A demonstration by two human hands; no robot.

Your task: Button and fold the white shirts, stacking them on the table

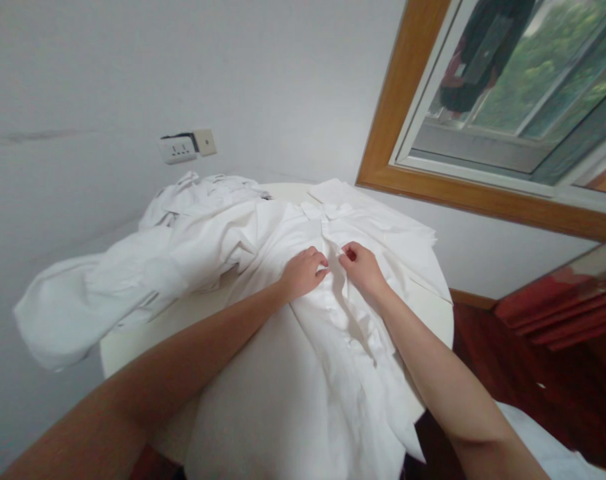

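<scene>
A white, wrinkled, collared garment (pixel 283 360) is spread across a round, pale table (pixel 137 343); its front is partly parted lengthwise, and its lower portion is draped over the near edge.

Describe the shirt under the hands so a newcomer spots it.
Find the round table by the wall. Across it lies the white shirt, hanging over the near edge. Unlike the crumpled white cloth at the back left, it is spread out, with the left hand and right hand at its front.
</scene>
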